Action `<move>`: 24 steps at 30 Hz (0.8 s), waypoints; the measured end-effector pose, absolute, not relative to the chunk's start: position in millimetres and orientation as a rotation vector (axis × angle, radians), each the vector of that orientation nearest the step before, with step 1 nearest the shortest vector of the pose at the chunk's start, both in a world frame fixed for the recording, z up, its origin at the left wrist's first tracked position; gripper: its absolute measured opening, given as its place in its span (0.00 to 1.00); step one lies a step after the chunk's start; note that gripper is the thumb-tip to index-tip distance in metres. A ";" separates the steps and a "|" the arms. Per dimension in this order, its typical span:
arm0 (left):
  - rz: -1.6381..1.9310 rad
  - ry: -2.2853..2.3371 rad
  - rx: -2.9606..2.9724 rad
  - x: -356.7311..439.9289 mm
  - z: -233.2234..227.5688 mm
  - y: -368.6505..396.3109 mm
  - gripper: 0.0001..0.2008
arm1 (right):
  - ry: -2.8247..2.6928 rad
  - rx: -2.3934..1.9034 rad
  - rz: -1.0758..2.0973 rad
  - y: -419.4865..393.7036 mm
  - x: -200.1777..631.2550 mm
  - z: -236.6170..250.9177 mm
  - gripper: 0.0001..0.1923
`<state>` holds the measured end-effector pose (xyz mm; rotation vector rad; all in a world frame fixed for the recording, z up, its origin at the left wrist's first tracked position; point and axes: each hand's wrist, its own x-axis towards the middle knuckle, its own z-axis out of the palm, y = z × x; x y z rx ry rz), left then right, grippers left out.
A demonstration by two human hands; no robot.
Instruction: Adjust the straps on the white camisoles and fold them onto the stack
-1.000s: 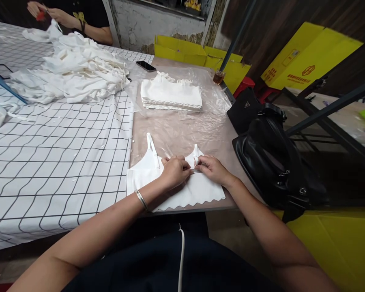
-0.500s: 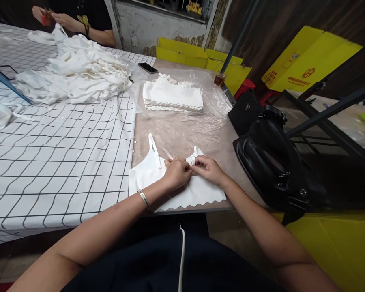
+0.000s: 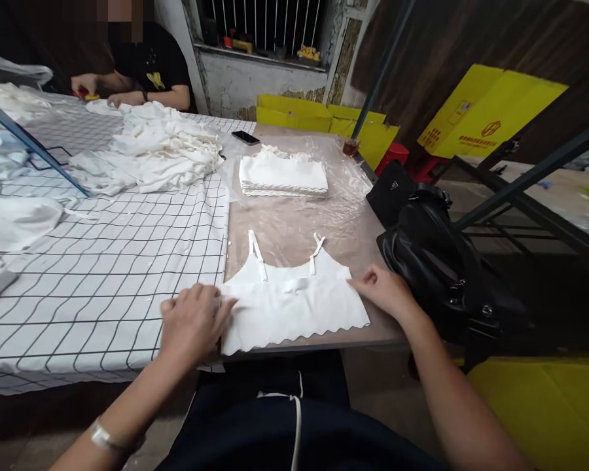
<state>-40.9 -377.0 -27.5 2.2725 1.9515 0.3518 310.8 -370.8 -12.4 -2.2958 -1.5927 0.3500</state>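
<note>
White top [image 3: 292,304] flat between left hand [image 3: 194,322], right hand [image 3: 383,291]

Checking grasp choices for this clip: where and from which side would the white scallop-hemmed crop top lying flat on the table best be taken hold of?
Probably at its two side edges, one hand from each side. The white scallop-hemmed crop top lies flat and spread, straps pointing away, so its left and right edges are free. The left hand already rests at the left edge and the right hand at the right one; a grip there should lift it without creasing.
</note>
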 end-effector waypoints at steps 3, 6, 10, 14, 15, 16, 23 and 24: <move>0.247 2.004 2.178 -59.3 -34.5 -393.3 0.20 | -1.640 -2.320 0.390 -403.7 310.0 -25.9 0.14; 0.321 1.912 2.139 -41.8 -40.6 -394.9 0.15 | -1.606 -2.229 0.291 -410.8 301.9 -35.8 0.08; 0.597 1.774 1.934 -19.3 -41.6 -391.1 0.10 | -1.529 -2.132 0.319 -407.5 299.1 -35.4 0.09; 0.961 1.415 1.265 -26.7 -24.7 -386.4 0.16 | -1.219 -1.871 0.846 -407.2 303.8 -18.3 0.15; 0.978 1.301 1.085 -31.8 -15.5 -383.5 0.19 | -1.097 -1.759 1.009 -406.2 305.3 -10.4 0.17; 0.966 1.190 0.931 -37.5 -4.3 -379.5 0.21 | -0.980 -1.647 1.143 -404.4 306.9 -1.2 0.18; 0.962 0.974 0.672 -62.3 85.0 -296.4 0.12 | -0.713 -1.348 1.289 -326.4 315.8 70.1 0.15; 0.978 0.984 0.719 -60.9 96.0 -273.6 0.10 | -0.792 -1.329 1.243 -302.5 317.3 80.5 0.13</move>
